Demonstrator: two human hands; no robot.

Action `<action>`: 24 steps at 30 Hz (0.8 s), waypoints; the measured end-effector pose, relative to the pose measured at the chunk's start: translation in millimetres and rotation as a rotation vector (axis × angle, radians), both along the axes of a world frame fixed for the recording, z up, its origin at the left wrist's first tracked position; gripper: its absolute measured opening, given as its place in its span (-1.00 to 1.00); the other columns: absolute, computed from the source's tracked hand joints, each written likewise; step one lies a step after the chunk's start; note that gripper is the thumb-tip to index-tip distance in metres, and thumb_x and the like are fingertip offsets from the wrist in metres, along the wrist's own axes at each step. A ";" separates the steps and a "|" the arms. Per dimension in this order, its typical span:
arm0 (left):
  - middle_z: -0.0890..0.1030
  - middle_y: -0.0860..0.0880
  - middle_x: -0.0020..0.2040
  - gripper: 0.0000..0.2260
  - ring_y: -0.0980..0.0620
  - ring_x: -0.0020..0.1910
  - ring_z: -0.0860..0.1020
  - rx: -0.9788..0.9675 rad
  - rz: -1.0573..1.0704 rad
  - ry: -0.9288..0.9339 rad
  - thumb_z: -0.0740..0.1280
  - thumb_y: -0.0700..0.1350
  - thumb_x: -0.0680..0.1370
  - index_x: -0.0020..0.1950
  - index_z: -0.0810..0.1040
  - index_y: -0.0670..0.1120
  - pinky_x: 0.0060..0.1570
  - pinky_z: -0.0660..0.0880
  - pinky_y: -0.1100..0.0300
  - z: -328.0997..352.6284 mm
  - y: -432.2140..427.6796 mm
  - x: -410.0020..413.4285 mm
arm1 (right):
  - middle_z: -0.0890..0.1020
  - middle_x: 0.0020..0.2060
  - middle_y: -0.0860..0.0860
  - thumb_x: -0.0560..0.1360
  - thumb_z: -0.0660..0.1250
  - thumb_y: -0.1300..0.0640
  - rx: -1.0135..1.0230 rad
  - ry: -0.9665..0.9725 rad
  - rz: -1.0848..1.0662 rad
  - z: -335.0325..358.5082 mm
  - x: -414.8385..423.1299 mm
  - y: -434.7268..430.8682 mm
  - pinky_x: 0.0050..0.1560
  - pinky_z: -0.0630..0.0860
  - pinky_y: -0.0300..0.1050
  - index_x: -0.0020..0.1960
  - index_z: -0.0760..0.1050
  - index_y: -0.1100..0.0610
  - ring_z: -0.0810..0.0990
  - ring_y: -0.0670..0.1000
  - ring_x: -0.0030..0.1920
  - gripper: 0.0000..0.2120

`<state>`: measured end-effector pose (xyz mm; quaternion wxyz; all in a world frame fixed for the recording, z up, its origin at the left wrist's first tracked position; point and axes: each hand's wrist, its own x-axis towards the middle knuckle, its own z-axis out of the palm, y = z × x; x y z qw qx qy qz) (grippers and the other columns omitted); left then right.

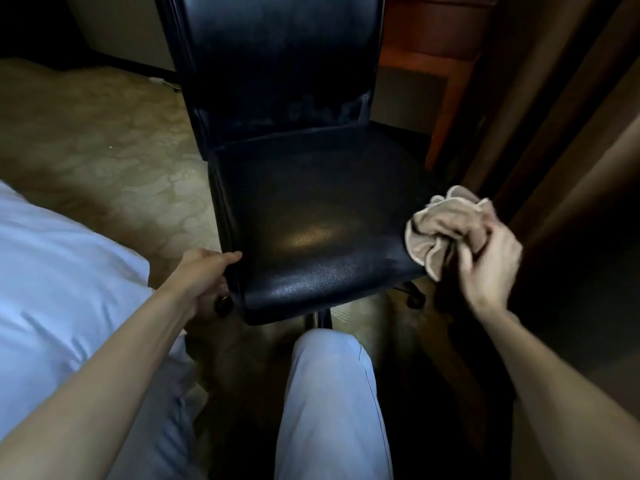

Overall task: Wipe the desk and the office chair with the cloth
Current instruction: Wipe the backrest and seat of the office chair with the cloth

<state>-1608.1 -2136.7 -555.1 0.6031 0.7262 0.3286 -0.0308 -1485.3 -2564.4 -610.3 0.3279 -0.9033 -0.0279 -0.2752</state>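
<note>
A black leather office chair (311, 209) stands in front of me, its seat facing me and its backrest rising behind. My left hand (204, 275) grips the seat's front left edge, thumb on top and fingers curled under. My right hand (488, 265) holds a bunched beige cloth (446, 226) just past the seat's right edge, above the floor. The cloth hangs beside the seat and I cannot tell whether it touches it. A reddish wooden desk (433, 39) stands behind the chair at the upper right.
White bedding (52, 265) fills the left side. My leg in pale trousers (332, 393) is directly below the seat. Patterned beige carpet (104, 140) spreads to the left. Dark wooden panelling (571, 133) runs along the right. The chair's castors (415, 299) show under the seat.
</note>
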 end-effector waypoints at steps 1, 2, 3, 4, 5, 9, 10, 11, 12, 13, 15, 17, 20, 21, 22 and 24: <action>0.70 -0.22 0.10 -0.75 -0.22 0.15 0.66 0.031 -0.003 -0.005 0.43 -0.08 0.63 0.18 0.62 -0.24 0.28 0.56 -0.19 -2.1 -0.8 1.0 | 0.49 0.41 0.28 0.53 0.28 -0.02 0.055 0.032 -0.031 3.0 11.7 -7.0 0.45 0.34 0.26 0.44 0.40 0.27 0.45 0.37 0.38 -0.43; 0.70 -0.20 0.10 -0.77 -0.18 0.15 0.66 0.064 0.000 -0.012 0.44 -0.07 0.62 0.16 0.62 -0.22 0.23 0.58 -0.12 -3.7 -1.7 1.0 | 0.49 0.39 0.30 0.54 0.24 -0.08 0.127 0.074 -0.048 5.7 21.8 -7.6 0.46 0.32 0.22 0.47 0.38 0.28 0.44 0.36 0.39 -0.39; 0.70 -0.18 0.09 -0.79 -0.16 0.15 0.65 0.093 0.007 -0.017 0.45 -0.07 0.62 0.12 0.63 -0.20 0.17 0.59 -0.05 -6.2 -1.6 1.1 | 0.49 0.38 0.32 0.55 0.21 -0.13 0.193 0.114 -0.059 6.8 29.4 -2.1 0.47 0.31 0.18 0.48 0.37 0.28 0.43 0.35 0.41 -0.34; 0.70 -0.16 0.08 -0.82 -0.15 0.15 0.65 0.111 0.012 -0.023 0.45 -0.06 0.62 0.09 0.64 -0.17 0.14 0.58 -0.02 -9.0 -0.7 2.2 | 0.48 0.38 0.33 0.55 0.20 -0.16 0.227 0.150 -0.076 6.3 33.4 7.7 0.47 0.30 0.16 0.49 0.36 0.29 0.42 0.34 0.41 -0.32; 0.71 -0.15 0.08 -0.83 -0.15 0.16 0.65 0.110 0.007 -0.031 0.45 -0.06 0.62 0.07 0.64 -0.16 0.17 0.59 -0.03 -11.9 0.5 2.7 | 0.46 0.39 0.35 0.58 0.22 -0.15 0.248 0.185 -0.103 3.8 32.5 20.2 0.48 0.27 0.15 0.49 0.35 0.29 0.40 0.35 0.43 -0.35; 0.71 -0.14 0.09 -0.82 -0.10 0.12 0.67 0.091 -0.036 -0.033 0.44 -0.08 0.62 0.12 0.65 -0.16 0.23 0.60 -0.08 -16.4 4.7 6.4 | 0.44 0.41 0.28 0.58 0.37 -0.02 0.243 0.170 -0.297 -6.4 -3.2 80.3 0.42 0.22 0.15 0.45 0.42 0.20 0.34 0.32 0.45 -0.48; 0.72 -0.14 0.05 -0.83 -0.05 0.04 0.70 0.107 -0.036 -0.043 0.44 -0.09 0.61 0.10 0.65 -0.17 0.14 0.65 0.00 -15.9 7.5 7.8 | 0.46 0.39 0.28 0.55 0.40 0.01 0.251 0.160 -0.319 -6.6 -17.2 98.8 0.39 0.22 0.15 0.44 0.44 0.20 0.35 0.32 0.44 -0.48; 0.72 -0.14 0.01 -0.84 0.01 -0.07 0.71 0.121 -0.030 -0.044 0.45 -0.10 0.61 0.07 0.65 -0.19 -0.02 0.68 0.11 -16.3 10.7 9.0 | 0.48 0.38 0.30 0.53 0.43 0.04 0.265 0.144 -0.313 -6.3 -32.8 118.8 0.38 0.20 0.15 0.41 0.47 0.23 0.37 0.33 0.43 -0.49; 0.72 -0.16 -0.01 -0.82 0.04 -0.16 0.70 0.126 -0.032 -0.037 0.45 -0.10 0.60 0.07 0.66 -0.21 -0.19 0.67 0.21 -14.7 14.6 11.9 | 0.49 0.36 0.31 0.51 0.44 0.07 0.276 0.123 -0.279 -6.2 -48.5 138.6 0.37 0.20 0.16 0.38 0.50 0.24 0.39 0.35 0.42 -0.51; 0.72 -0.18 0.00 -0.79 0.03 -0.20 0.69 0.112 -0.043 -0.025 0.46 -0.11 0.60 0.10 0.66 -0.24 -0.31 0.64 0.27 -11.7 19.2 15.0 | 0.50 0.35 0.29 0.49 0.44 0.07 0.264 0.100 -0.217 -6.0 -63.0 156.4 0.36 0.20 0.19 0.34 0.53 0.22 0.40 0.34 0.42 -0.54; 0.69 -0.23 0.02 -0.74 -0.02 -0.22 0.64 0.045 -0.057 0.000 0.46 -0.12 0.59 0.17 0.65 -0.28 -0.42 0.57 0.30 -9.7 31.2 14.0 | 0.53 0.33 0.16 0.45 0.42 0.06 0.228 0.059 -0.040 -8.5 -86.6 173.9 0.37 0.25 0.23 0.27 0.55 0.12 0.41 0.25 0.40 -0.59; 0.64 -0.27 0.04 -0.72 -0.10 -0.13 0.55 0.019 -0.074 0.008 0.45 -0.13 0.59 0.20 0.64 -0.29 -0.48 0.49 0.32 -9.5 41.6 18.7 | 0.58 0.24 0.10 0.46 0.43 0.10 0.258 -0.047 0.060 -5.6 -83.4 159.0 0.37 0.35 0.24 0.23 0.56 0.12 0.48 0.19 0.32 -0.65; 0.64 -0.27 0.07 -0.68 -0.06 -0.13 0.57 0.029 -0.065 0.012 0.46 -0.14 0.59 0.27 0.61 -0.29 -0.46 0.54 0.32 -13.1 50.7 24.7 | 0.59 0.29 0.18 0.56 0.40 0.10 0.395 -0.151 -0.108 9.2 -46.3 108.6 0.37 0.41 0.21 0.36 0.53 0.24 0.53 0.24 0.32 -0.59; 0.65 -0.24 0.08 -0.66 -0.03 -0.18 0.61 0.040 -0.061 0.015 0.47 -0.13 0.58 0.29 0.61 -0.27 -0.44 0.57 0.32 -17.0 55.4 26.2 | 0.59 0.33 0.19 0.58 0.40 0.10 0.412 -0.179 -0.172 13.8 -31.3 90.4 0.40 0.41 0.19 0.39 0.51 0.27 0.53 0.24 0.34 -0.57; 0.67 -0.21 0.08 -0.65 0.01 -0.24 0.66 0.036 -0.059 0.014 0.49 -0.11 0.55 0.29 0.61 -0.22 -0.43 0.59 0.33 -21.5 59.5 28.0 | 0.58 0.36 0.18 0.60 0.39 0.08 0.400 -0.174 -0.212 17.2 -18.9 73.7 0.42 0.40 0.17 0.42 0.50 0.26 0.53 0.22 0.37 -0.55; 0.71 -0.13 0.06 -0.62 0.09 -0.28 0.71 -0.004 -0.055 0.018 0.53 -0.05 0.48 0.25 0.61 -0.14 -0.41 0.60 0.29 -27.0 69.3 29.3 | 0.57 0.37 0.18 0.62 0.35 0.02 0.321 -0.076 -0.209 17.2 0.9 54.9 0.45 0.37 0.14 0.43 0.49 0.23 0.52 0.21 0.39 -0.54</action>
